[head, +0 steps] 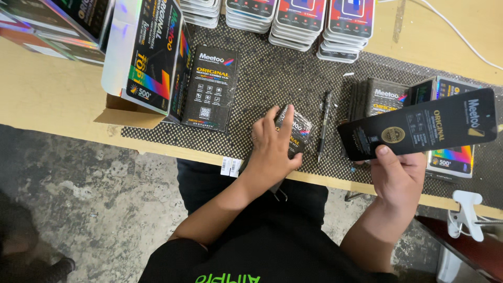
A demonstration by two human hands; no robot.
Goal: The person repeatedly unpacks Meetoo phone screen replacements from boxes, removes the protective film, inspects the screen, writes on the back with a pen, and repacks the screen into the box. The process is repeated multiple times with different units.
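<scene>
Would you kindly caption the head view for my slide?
Left hand presses a small dark box; right hand holds a long black sleeve.
</scene>
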